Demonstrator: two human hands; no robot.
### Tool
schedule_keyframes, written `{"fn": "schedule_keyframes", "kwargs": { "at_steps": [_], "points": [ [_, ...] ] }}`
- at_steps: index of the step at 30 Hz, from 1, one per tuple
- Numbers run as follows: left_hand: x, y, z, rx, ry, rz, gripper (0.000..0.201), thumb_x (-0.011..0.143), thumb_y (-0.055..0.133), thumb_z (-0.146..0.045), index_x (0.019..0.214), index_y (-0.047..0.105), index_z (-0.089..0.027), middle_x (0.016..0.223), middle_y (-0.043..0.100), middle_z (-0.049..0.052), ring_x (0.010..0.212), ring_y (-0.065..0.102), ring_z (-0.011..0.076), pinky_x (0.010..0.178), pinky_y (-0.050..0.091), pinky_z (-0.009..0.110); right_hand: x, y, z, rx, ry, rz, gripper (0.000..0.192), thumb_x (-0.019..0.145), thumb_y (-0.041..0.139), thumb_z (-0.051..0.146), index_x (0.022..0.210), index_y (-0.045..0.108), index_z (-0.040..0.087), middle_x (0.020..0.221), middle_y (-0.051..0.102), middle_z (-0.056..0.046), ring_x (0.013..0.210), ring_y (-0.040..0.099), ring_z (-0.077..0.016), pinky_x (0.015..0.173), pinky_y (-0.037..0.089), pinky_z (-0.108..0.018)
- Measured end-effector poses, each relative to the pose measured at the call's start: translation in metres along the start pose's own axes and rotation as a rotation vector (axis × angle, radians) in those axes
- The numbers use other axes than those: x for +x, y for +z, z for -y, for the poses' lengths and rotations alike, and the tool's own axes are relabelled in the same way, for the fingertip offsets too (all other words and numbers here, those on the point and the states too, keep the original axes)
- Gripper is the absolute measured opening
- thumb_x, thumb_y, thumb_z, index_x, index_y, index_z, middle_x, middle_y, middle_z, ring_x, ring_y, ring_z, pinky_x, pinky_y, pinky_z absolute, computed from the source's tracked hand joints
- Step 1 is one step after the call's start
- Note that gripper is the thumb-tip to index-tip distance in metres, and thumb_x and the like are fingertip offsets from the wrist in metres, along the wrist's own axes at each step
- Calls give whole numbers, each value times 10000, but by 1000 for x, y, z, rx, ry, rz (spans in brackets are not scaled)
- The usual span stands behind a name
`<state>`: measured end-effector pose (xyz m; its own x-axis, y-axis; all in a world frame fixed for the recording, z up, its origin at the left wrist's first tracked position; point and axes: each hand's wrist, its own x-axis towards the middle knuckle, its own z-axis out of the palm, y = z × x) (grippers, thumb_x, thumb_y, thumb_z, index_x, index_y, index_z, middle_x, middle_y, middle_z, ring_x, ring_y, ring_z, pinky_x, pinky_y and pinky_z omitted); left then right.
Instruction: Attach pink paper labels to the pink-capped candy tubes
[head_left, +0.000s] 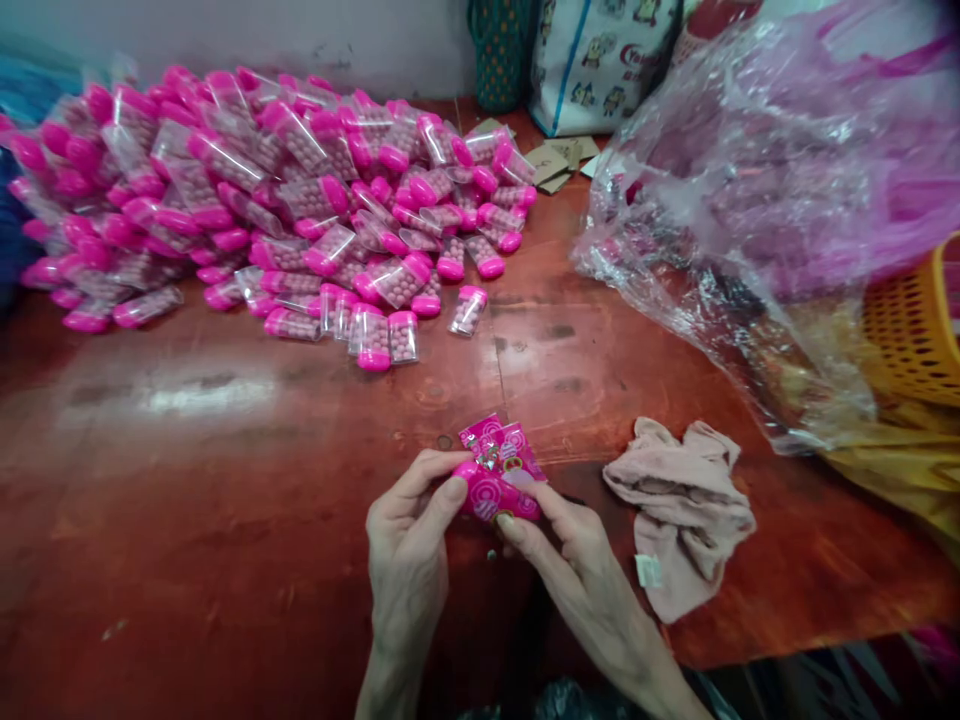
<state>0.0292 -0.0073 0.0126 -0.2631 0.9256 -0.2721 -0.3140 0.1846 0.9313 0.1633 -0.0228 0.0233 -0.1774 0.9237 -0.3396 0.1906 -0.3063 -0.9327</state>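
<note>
My left hand (409,540) and my right hand (577,560) meet near the front edge of a reddish wooden table (225,480). Between their fingertips they pinch a small pink candy container (496,492) with a pink printed label (501,445) standing up behind it. The left thumb and forefinger grip its left end. My right fingers hold its lower right side. A large heap of clear candy containers with pink caps (262,190) lies at the far left of the table, well away from both hands.
A crumpled beige cloth (682,510) lies just right of my hands. A big clear and pink plastic bag (765,190) bulges at the right, beside an orange basket (919,330). Printed bags (600,55) stand against the back wall.
</note>
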Motion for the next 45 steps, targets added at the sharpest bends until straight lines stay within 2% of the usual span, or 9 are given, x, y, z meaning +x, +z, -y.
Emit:
{"fn": "schedule_keyframes", "kwargs": {
  "at_steps": [2, 4, 8, 15, 19, 25, 36, 40, 45],
  "points": [
    [0, 5, 0, -76, -46, -36, 117, 718, 654, -184, 829, 688, -175, 739, 621, 5, 632, 553, 80, 576, 459, 157, 0, 7, -1, 105, 25, 6, 182, 887, 461, 320, 928, 575, 183, 686, 615, 8, 595, 563, -118, 563, 432, -218],
    [-3, 11, 1, -185, -170, 14, 128, 733, 639, -237, 845, 668, -181, 591, 582, -19, 446, 482, 62, 422, 422, 165, 0, 16, -2, 222, 25, -31, 202, 889, 450, 335, 889, 569, 171, 640, 592, 13, 532, 539, -104, 510, 418, -206],
    [-11, 22, 5, -283, -386, 57, 144, 771, 596, -280, 839, 644, -163, 433, 418, -70, 323, 320, 36, 289, 287, 143, 1, 29, -10, 312, 23, -138, 234, 875, 472, 346, 992, 571, 169, 619, 574, 19, 494, 512, -97, 473, 412, -198],
    [-19, 31, 0, -228, -419, 81, 199, 758, 617, -265, 880, 675, -119, 691, 629, 31, 341, 324, -9, 293, 231, 122, -9, 32, -21, 232, 46, -350, 323, 807, 551, 405, 1019, 613, 169, 735, 621, -33, 664, 572, -160, 554, 460, -220],
    [-21, 34, 1, -244, -424, 64, 208, 753, 626, -265, 885, 678, -113, 604, 598, 6, 323, 300, -11, 288, 228, 122, -7, 30, -19, 271, 57, -304, 235, 828, 537, 364, 936, 618, 171, 683, 578, -4, 608, 535, -128, 545, 439, -207],
    [-15, 22, 7, -301, -444, 75, 212, 762, 616, -296, 897, 661, -140, 415, 343, -92, 307, 279, 15, 289, 241, 130, 4, 34, -14, 406, 19, -204, 186, 840, 532, 336, 911, 584, 172, 609, 524, 32, 519, 454, -81, 472, 391, -170],
    [-5, 11, 2, -322, -411, 23, 177, 765, 601, -288, 874, 627, -151, 491, 509, -52, 301, 328, 39, 242, 272, 146, 7, 42, -22, 220, 34, -77, 213, 855, 493, 362, 794, 558, 168, 550, 488, 44, 468, 437, -78, 446, 366, -180],
    [-5, 11, 4, -333, -396, -2, 176, 751, 617, -285, 857, 628, -145, 521, 551, -38, 301, 355, 41, 246, 284, 148, 9, 47, -29, 145, 27, -108, 228, 850, 490, 360, 756, 559, 165, 560, 495, 37, 467, 445, -82, 431, 358, -182],
    [0, 8, 1, -328, -300, -12, 192, 774, 585, -300, 876, 634, -144, 586, 617, -5, 322, 412, 53, 287, 311, 162, 2, 33, -28, 27, -31, 2, 250, 886, 442, 312, 735, 575, 163, 581, 537, 18, 506, 490, -96, 481, 395, -193]
  ]
}}
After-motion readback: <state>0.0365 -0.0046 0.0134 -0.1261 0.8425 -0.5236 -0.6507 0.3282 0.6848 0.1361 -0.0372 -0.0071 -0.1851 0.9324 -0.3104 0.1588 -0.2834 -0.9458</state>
